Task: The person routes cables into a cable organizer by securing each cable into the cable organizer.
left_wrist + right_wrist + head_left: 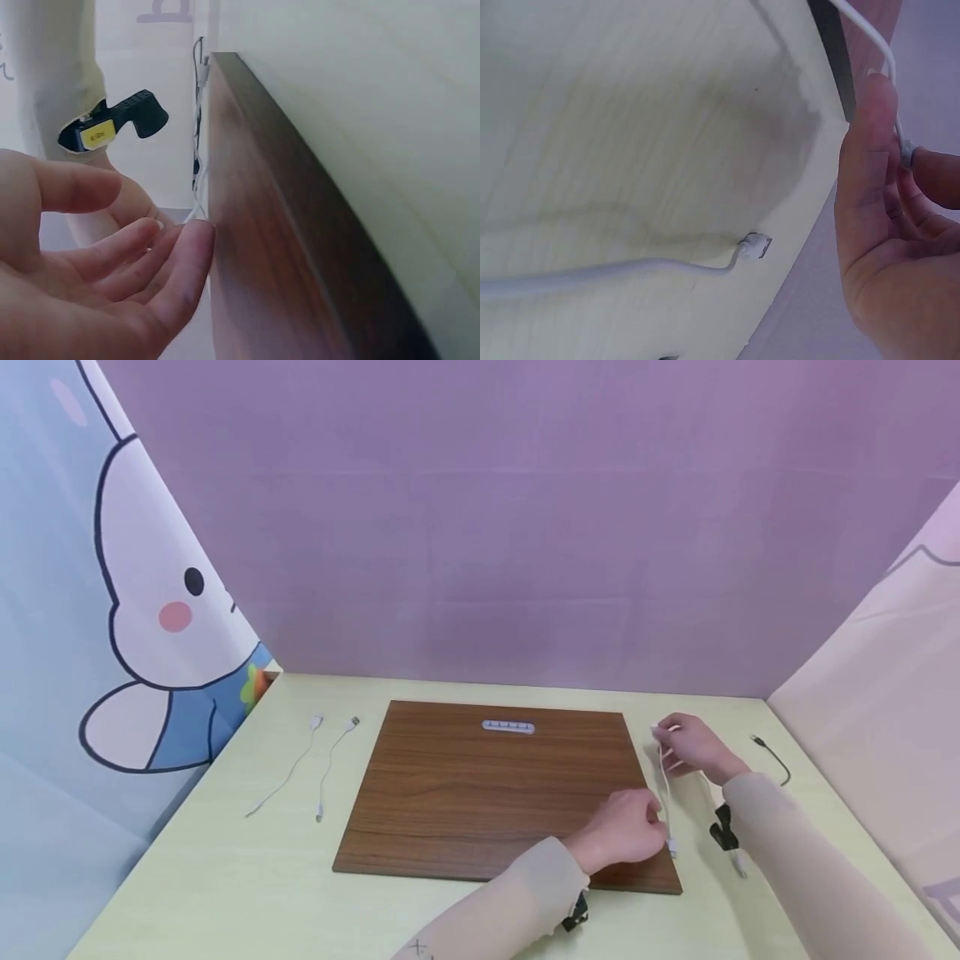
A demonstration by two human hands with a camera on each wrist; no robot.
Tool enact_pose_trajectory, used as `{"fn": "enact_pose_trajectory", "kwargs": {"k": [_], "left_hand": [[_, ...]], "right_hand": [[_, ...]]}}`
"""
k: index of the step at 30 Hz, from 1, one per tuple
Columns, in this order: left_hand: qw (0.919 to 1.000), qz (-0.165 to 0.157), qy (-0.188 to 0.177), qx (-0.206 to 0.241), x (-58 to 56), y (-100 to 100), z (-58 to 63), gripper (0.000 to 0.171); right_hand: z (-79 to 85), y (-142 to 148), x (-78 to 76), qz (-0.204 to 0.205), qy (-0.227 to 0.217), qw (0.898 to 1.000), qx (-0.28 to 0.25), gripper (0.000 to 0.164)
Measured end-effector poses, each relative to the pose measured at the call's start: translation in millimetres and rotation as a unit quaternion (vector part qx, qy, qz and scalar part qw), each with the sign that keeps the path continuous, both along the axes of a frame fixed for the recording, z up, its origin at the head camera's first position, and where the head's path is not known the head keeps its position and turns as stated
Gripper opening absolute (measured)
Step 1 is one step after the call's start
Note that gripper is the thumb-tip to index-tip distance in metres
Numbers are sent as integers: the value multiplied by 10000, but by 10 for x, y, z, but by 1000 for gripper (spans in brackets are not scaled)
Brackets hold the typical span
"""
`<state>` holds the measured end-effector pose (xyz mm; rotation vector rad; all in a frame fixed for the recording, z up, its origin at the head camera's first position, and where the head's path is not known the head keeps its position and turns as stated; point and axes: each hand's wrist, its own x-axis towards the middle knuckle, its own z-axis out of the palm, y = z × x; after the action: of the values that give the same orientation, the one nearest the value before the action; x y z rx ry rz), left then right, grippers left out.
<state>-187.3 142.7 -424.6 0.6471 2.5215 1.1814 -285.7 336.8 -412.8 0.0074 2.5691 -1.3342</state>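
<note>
- A person's right grip [690,745] pinches one end of a white cable [667,793], right of a brown board [487,785].
- Left grip [624,828] is loosely spread near the cable, at the board's edge.

Screened-off work space, purple backdrop [525,527], cartoon-printed side sheet [52,652], pale table [225,877]

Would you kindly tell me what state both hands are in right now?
Left hand: open, fingers loosely bent, holding nothing.
Right hand: closed, pinching a white cable near one end.
</note>
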Motion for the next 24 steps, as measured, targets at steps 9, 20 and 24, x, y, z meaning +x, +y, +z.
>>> {"fn": "enact_pose_trajectory", "kwargs": {"k": [9,20,24], "left_hand": [[9928,631,-761,673,-45,95,-47,36],[9472,1646,-2107,1772,-61,251,-57,39],[9392,1670,-2212,2028,-53,271,-57,43]], "right_hand": [[35,-8,-5,-56,-160,9994,-288,42],[65,-35,-19,-114,-157,9976,-658,42],[49,-42,-29,-175,-115,9970,-739,42]]}}
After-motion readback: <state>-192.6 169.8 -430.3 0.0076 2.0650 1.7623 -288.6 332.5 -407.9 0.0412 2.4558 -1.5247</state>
